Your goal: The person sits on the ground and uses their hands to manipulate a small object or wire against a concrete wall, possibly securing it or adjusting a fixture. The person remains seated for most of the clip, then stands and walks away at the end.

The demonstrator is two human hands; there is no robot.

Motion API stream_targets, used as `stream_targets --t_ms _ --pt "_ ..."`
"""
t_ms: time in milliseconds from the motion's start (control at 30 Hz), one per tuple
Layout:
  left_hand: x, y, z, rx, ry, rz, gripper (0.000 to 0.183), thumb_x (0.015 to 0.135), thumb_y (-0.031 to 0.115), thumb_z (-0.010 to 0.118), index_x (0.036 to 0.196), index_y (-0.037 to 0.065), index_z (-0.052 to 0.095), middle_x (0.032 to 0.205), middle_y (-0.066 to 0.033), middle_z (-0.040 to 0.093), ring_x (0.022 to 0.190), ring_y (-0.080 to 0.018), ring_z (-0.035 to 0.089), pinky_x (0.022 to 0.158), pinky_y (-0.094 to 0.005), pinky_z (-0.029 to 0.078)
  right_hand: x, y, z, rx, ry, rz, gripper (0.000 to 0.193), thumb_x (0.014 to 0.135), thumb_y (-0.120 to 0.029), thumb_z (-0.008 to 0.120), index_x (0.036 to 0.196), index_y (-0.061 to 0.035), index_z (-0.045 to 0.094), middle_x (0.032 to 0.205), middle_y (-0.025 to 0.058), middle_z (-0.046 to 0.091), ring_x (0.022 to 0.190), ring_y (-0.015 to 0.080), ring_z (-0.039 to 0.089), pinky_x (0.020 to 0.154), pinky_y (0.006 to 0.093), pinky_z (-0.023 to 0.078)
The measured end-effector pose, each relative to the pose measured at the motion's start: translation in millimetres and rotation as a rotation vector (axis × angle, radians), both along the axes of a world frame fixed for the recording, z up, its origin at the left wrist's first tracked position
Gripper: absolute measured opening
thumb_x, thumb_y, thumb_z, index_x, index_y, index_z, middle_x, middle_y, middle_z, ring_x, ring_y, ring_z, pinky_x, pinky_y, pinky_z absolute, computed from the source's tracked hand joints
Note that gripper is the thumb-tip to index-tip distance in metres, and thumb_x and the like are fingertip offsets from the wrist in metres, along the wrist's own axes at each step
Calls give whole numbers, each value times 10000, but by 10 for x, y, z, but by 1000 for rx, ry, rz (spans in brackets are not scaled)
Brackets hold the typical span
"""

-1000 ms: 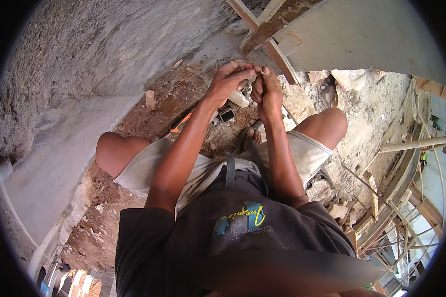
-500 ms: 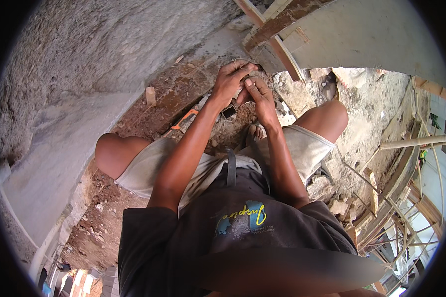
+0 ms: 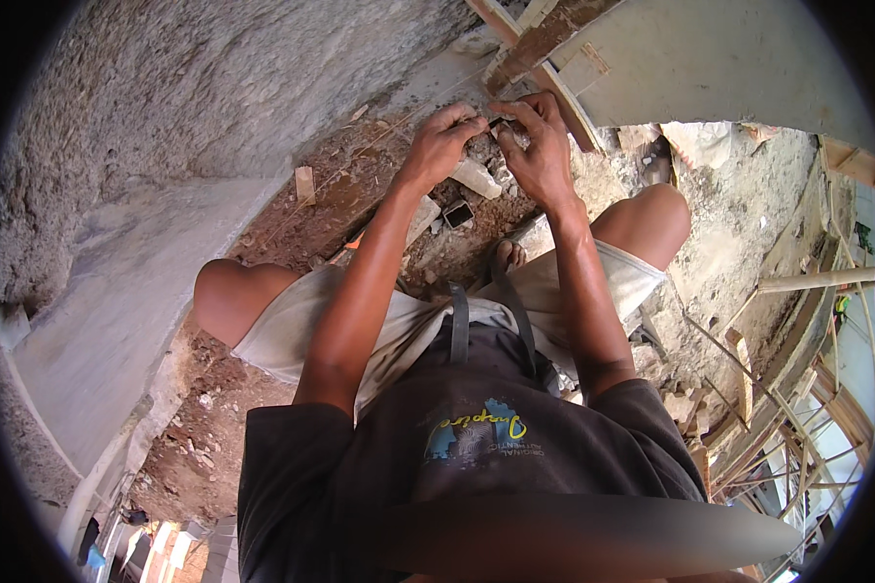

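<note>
I have a small dark piece [image 3: 497,123] up at the fingertips, between both hands, over the ground ahead of the knees; too small to tell what it is. Left hand [image 3: 440,144]: fingers curled, thumb and forefinger tips drawn together at the piece's left end; can't tell from here if they actually pinch it. Right hand [image 3: 540,151]: forefinger and thumb bent toward it, tips a little apart around its right side; can't tell if they grip. Hands sit close but don't press together. Below them I see a pale stone chunk [image 3: 476,179], then a dark square-ended hollow box [image 3: 458,214] with a light rim, on loose rubble. A sandalled foot [image 3: 507,256] is near, left of the right forearm. Orange item [image 3: 357,240] mostly hidden behind the left forearm; can't identify. Farther left, a short wooden block [image 3: 304,185] on reddish soil by the rough grey wall [image 3: 165,117]. Above the right hand, crossed timber battens [image 3: 544,44] run along a smooth grey slab [image 3: 719,68]. Far right: a pale pole [image 3: 817,281] plus a tangle of thin sticks and boards. Wearer is low, knees splayed, in beige shorts [image 3: 612,282] and a dark T-shirt [image 3: 574,452].
</note>
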State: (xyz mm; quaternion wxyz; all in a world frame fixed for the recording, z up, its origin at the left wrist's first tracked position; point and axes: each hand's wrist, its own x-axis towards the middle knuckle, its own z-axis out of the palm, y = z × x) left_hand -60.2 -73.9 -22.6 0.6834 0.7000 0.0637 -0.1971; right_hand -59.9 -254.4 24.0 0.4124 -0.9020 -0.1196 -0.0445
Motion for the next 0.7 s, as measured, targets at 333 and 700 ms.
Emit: stream_targets --t_ms 333,700 --pt "-281 262 360 148 80 207 297 1012 299 686 1062 14 751 950 -54 730 832 -128 623 785 -328 524 160 -200 197 -148 -163 323 164 849 -61 775 1008 -88 806 1042 78 711 1000 304 609 895 407 509" --pt "-675 284 268 -321 191 461 280 1043 189 668 1242 -7 670 1012 -98 729 798 -173 715 735 -300 562 88 -52 294 56 -131 332 137 860 -93 806 991 -54 813 875 87 743 871 261 628 844 382 505"
